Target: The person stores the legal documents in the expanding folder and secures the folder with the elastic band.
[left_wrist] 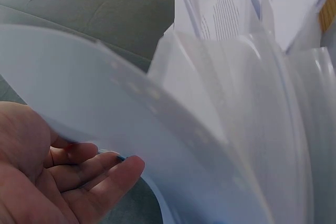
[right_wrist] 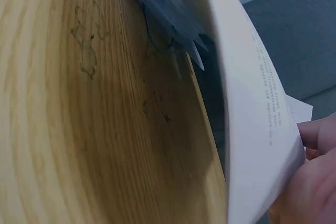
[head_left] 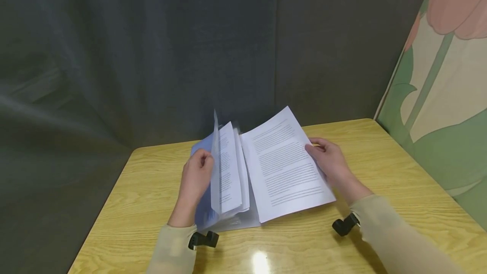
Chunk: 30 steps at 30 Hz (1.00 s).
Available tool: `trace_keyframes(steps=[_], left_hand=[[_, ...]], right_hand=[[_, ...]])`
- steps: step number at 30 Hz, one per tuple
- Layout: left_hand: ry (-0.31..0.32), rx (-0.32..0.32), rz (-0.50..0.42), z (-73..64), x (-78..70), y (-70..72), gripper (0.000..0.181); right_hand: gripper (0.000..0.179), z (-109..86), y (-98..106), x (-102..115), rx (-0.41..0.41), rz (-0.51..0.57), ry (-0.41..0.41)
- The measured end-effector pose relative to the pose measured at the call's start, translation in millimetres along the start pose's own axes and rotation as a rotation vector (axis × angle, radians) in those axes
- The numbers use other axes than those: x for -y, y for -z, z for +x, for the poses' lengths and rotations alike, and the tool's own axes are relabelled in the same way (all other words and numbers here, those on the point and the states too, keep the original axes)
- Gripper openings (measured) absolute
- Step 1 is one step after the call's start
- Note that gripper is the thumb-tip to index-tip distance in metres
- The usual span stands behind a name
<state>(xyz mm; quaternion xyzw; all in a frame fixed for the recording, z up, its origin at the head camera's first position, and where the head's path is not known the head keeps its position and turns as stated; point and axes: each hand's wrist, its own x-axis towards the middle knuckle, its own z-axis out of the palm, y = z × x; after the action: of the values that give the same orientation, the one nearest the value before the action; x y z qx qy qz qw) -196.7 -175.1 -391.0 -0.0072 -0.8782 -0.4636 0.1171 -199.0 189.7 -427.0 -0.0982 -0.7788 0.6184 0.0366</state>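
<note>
A display folder with a blue cover point(head_left: 204, 211) lies open on the table, several printed sheets point(head_left: 229, 168) standing in its clear sleeves. At its left side my left hand point(head_left: 196, 175) pinches the edge of a raised clear sleeve point(head_left: 215, 176). That sleeve bows across the left wrist view, where the thumb is hidden and the other fingers are bent at its edge. By its right edge, my right hand point(head_left: 330, 162) grips a printed paper stack point(head_left: 288, 168), tilted up beside the folder. From the right wrist side, the stack point(right_wrist: 257, 129) looks curved, its lower edge raised over the wood.
The yellow wood-grain table point(head_left: 152, 185) extends around the folder. Behind its far edge hangs a dark curtain point(head_left: 213, 45). A flower-patterned panel point(head_left: 449, 109) stands along the right side. Both wrists wear black camera mounts point(head_left: 345, 225).
</note>
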Motion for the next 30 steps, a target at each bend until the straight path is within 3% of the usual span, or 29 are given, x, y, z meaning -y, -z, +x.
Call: trace_keyframes(steps=[21, 30], left_hand=[[0.014, 0.019, 0.004, -0.1, -1.4, -4.8, 0.017], [0.01, 0.015, -0.007, 0.2, -0.4, -6.1, 0.018]], right_hand=[[0.047, 13.6, -32.3, 16.1, -0.017, -0.029, -0.03], [0.048, 7.2, -43.9, 14.1, -0.018, 0.007, -0.043]])
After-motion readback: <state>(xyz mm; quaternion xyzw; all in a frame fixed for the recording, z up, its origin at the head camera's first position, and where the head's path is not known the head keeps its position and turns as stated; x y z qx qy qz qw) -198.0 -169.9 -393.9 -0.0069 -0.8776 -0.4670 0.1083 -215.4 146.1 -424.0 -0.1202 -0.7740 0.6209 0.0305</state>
